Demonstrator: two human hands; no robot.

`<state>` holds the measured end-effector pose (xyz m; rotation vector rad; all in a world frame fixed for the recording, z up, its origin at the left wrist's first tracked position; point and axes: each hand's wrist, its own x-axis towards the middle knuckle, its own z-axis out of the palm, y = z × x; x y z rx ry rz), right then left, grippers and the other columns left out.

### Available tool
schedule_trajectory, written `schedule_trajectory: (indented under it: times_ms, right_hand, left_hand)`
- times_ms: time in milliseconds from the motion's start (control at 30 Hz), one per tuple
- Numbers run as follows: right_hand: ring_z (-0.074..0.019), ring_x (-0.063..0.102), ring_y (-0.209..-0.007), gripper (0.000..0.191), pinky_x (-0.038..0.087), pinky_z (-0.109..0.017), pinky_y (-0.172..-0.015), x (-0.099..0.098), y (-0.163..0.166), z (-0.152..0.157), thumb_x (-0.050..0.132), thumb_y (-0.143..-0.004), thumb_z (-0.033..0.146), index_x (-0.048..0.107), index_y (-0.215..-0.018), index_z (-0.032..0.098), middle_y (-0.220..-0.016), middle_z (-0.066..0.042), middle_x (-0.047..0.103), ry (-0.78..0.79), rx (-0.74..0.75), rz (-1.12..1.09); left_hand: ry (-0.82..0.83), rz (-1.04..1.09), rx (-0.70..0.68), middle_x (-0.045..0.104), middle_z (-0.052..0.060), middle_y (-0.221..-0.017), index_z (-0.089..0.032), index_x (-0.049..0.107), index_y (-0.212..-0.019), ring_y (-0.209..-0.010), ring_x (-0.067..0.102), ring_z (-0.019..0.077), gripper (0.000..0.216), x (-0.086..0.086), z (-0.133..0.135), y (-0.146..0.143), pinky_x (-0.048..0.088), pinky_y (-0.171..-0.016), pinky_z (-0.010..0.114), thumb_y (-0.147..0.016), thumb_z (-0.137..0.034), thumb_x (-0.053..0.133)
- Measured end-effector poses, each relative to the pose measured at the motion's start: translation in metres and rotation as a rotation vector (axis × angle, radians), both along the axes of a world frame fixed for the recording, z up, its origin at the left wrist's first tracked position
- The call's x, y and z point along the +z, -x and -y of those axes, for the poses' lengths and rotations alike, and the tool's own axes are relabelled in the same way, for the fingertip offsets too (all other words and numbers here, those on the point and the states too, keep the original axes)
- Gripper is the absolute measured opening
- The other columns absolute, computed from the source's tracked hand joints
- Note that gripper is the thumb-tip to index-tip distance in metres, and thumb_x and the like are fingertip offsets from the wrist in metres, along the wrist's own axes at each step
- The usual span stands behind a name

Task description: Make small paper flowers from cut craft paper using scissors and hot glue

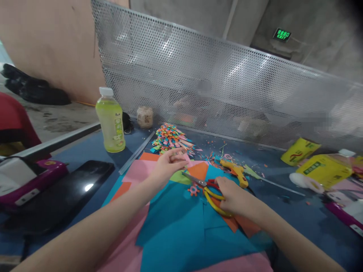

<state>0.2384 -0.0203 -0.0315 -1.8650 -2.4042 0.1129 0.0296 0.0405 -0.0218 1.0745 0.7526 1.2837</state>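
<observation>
My right hand (234, 194) grips a pair of scissors (211, 193) with red and yellow handles. Their blades point left over stacked coloured paper. To the left, my left hand (169, 165) hovers above the paper, fingers loosely curved and apart, with no held thing visible. Just below the blades lies a small orange and pink paper ring (194, 190) with stubby points. Blue paper (176, 223) spreads under both hands, with pink paper (135, 171) at its left and an orange piece (198, 170) near the blade tips. Beyond my left hand stands a cone of many-coloured folded paper bits (171, 138).
A yellow glue gun (235, 170) lies right of the scissors among paper scraps. On the left are a drink bottle (110, 121), a ruler-like strip (137, 153) and a black phone (70, 192). Yellow containers (326, 169) are at right. A perforated metal panel (215, 79) borders the back.
</observation>
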Motion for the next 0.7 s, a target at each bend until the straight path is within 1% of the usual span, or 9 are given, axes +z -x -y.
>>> schedule_trajectory:
  times_ms: [100, 233, 267, 367, 400, 467, 533, 600, 700]
  right_hand:
    - [-0.0205, 0.055, -0.067, 0.025, 0.031, -0.025, -0.051, 0.000, 0.000, -0.005, 0.055, -0.055, 0.007, 0.049, -0.078, 0.016, -0.077, -0.008, 0.060, 0.005, -0.059, -0.020]
    - [-0.0187, 0.056, -0.066, 0.014, 0.033, -0.025, -0.052, 0.001, -0.003, -0.010, 0.051, -0.070, 0.022, 0.046, -0.083, 0.018, -0.073, -0.006, 0.060, -0.061, -0.166, -0.091]
    - [-0.0180, 0.055, -0.065, 0.014, 0.034, -0.026, -0.053, 0.002, -0.005, -0.011, 0.050, -0.073, 0.028, 0.045, -0.082, 0.018, -0.073, -0.005, 0.059, -0.091, -0.199, -0.144]
    - [-0.0157, 0.050, -0.060, 0.026, 0.036, -0.027, -0.054, 0.008, -0.007, -0.015, 0.050, -0.074, 0.044, 0.038, -0.077, 0.020, -0.068, -0.001, 0.052, -0.181, -0.254, -0.398]
    - [-0.0149, 0.048, -0.059, 0.030, 0.036, -0.026, -0.053, 0.011, -0.007, -0.016, 0.049, -0.073, 0.048, 0.036, -0.076, 0.021, -0.066, 0.000, 0.049, -0.188, -0.241, -0.484]
    - [-0.0135, 0.043, -0.057, 0.033, 0.035, -0.026, -0.050, 0.017, -0.001, -0.018, 0.043, -0.077, 0.053, 0.034, -0.078, 0.022, -0.065, 0.003, 0.042, -0.149, -0.176, -0.594]
    - [-0.0129, 0.041, -0.058, 0.031, 0.035, -0.025, -0.050, 0.023, 0.008, -0.018, 0.040, -0.080, 0.052, 0.034, -0.081, 0.022, -0.067, 0.003, 0.041, -0.092, -0.094, -0.608]
    - [-0.0134, 0.043, -0.063, 0.030, 0.037, -0.026, -0.055, 0.027, 0.018, -0.017, 0.045, -0.079, 0.049, 0.035, -0.082, 0.021, -0.071, 0.002, 0.043, -0.084, -0.019, -0.594]
    - [-0.0138, 0.043, -0.067, 0.029, 0.038, -0.026, -0.057, 0.026, 0.027, -0.014, 0.049, -0.078, 0.048, 0.038, -0.081, 0.021, -0.074, 0.001, 0.044, -0.030, 0.033, -0.582]
  left_hand:
    - [0.016, 0.024, -0.002, 0.065, -0.001, -0.065, -0.012, 0.056, -0.100, -0.057, 0.059, 0.0097, 0.046, -0.001, -0.001, 0.000, 0.047, -0.054, 0.023, -0.057, -0.013, 0.072]
    - [-0.003, 0.079, 0.056, 0.065, -0.002, -0.066, -0.013, 0.057, -0.101, -0.055, 0.057, 0.0072, 0.044, -0.002, -0.002, 0.003, 0.043, -0.051, 0.020, -0.059, -0.012, 0.071]
    - [-0.016, 0.097, 0.078, 0.065, -0.002, -0.066, -0.013, 0.056, -0.101, -0.056, 0.056, 0.0067, 0.043, -0.002, -0.002, 0.003, 0.043, -0.051, 0.019, -0.060, -0.012, 0.070]
    - [-0.051, 0.147, 0.144, 0.065, -0.002, -0.069, -0.015, 0.056, -0.099, -0.060, 0.057, 0.0071, 0.042, 0.000, -0.002, 0.004, 0.042, -0.051, 0.019, -0.060, -0.012, 0.070]
    - [-0.059, 0.160, 0.162, 0.065, -0.002, -0.070, -0.015, 0.055, -0.099, -0.061, 0.058, 0.0075, 0.042, 0.001, -0.001, 0.003, 0.043, -0.052, 0.019, -0.059, -0.012, 0.070]
    - [-0.064, 0.193, 0.184, 0.065, -0.002, -0.070, -0.015, 0.055, -0.097, -0.061, 0.058, 0.0080, 0.043, 0.004, 0.000, 0.003, 0.044, -0.054, 0.020, -0.058, -0.013, 0.071]
    - [-0.060, 0.240, 0.193, 0.065, -0.003, -0.066, -0.014, 0.055, -0.095, -0.056, 0.057, 0.0072, 0.043, 0.008, 0.003, 0.003, 0.044, -0.054, 0.021, -0.056, -0.012, 0.072]
    - [-0.063, 0.286, 0.212, 0.063, -0.004, -0.062, -0.014, 0.055, -0.093, -0.051, 0.055, 0.0064, 0.043, 0.012, 0.004, 0.004, 0.043, -0.053, 0.021, -0.054, -0.011, 0.073]
    - [-0.074, 0.312, 0.228, 0.062, -0.005, -0.057, -0.013, 0.055, -0.091, -0.049, 0.055, 0.0060, 0.040, 0.016, 0.006, 0.005, 0.043, -0.053, 0.020, -0.056, -0.011, 0.073]
